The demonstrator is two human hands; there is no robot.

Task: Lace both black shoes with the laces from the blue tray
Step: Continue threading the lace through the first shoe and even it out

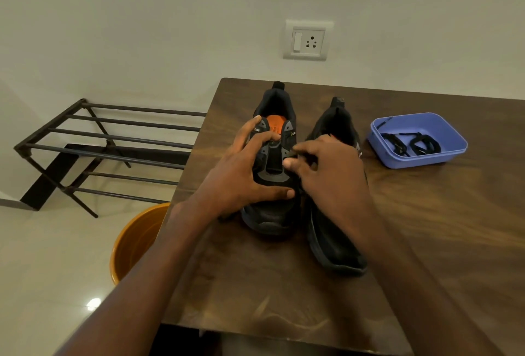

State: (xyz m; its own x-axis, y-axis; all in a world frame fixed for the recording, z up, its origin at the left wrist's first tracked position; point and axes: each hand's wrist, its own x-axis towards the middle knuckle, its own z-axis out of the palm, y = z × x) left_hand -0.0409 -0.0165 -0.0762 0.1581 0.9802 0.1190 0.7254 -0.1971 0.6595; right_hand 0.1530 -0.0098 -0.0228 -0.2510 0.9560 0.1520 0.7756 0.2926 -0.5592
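Observation:
Two black shoes stand side by side on a dark wooden table (pixel 440 227), toes toward me. The left shoe (pixel 274 213) shows an orange insole and has no lace in its eyelets. My left hand (pixel 244 168) grips its left side, fingers over the tongue. My right hand (pixel 326 173) rests across the gap between the shoes, fingertips pinching the left shoe's right eyelet flap. It hides the middle of the right shoe (pixel 335 242). To the right, a blue tray (pixel 443 154) holds coiled black laces (pixel 409 144).
A black metal shoe rack (pixel 108 145) stands on the floor to the left of the table. An orange bucket (pixel 136 242) sits under the table's left edge. A wall socket (pixel 308 40) is on the wall behind.

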